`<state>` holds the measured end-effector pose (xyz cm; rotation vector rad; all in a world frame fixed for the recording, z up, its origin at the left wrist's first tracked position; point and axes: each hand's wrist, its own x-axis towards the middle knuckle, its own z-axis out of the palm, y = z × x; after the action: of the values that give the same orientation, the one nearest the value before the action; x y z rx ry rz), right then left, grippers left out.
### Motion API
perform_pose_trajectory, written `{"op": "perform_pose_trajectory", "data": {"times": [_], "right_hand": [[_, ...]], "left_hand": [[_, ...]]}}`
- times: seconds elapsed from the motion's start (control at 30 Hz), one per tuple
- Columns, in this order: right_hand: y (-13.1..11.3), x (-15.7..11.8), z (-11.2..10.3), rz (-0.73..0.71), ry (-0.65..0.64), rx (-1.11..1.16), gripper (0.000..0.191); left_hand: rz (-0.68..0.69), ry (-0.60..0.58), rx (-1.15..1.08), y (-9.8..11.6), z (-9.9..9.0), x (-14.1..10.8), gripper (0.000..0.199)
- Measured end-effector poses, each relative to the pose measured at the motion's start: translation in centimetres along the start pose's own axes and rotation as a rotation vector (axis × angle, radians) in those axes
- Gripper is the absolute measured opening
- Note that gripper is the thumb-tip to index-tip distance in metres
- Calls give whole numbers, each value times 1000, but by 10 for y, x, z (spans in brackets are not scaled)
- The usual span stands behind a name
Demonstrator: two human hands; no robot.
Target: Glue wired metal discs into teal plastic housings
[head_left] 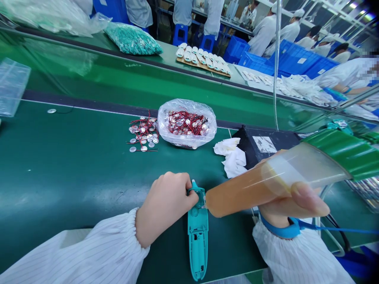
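Note:
A teal plastic housing (198,236) lies open side up on the green bench, its long end toward me. My left hand (167,205) is closed on its upper end, thumb and finger pinching the rim. My right hand (291,201) is wrapped round a clear syringe-like tube (239,193) of amber-brown material with a green cap. The tube is tilted, its lower end at the upper right of the housing; the tip is mostly hidden. A blue strap circles my right wrist.
A plastic bag (186,122) of red-wired metal discs stands behind the housing, with loose discs (144,136) left of it. Crumpled white tissue (232,156) and a black box (266,142) are at the right. A raised ledge (118,75) crosses behind; people sit beyond.

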<state>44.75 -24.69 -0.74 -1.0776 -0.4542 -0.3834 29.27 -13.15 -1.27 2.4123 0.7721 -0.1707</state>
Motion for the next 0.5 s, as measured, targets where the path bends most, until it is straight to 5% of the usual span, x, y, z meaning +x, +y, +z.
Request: {"op": "perform_pose_trajectory", "data": {"times": [0.5], "right_hand": [[-3, -4, -2, 17, -61, 57, 15]], "left_hand": [[-11, -18, -3, 1, -2, -1, 13]]}}
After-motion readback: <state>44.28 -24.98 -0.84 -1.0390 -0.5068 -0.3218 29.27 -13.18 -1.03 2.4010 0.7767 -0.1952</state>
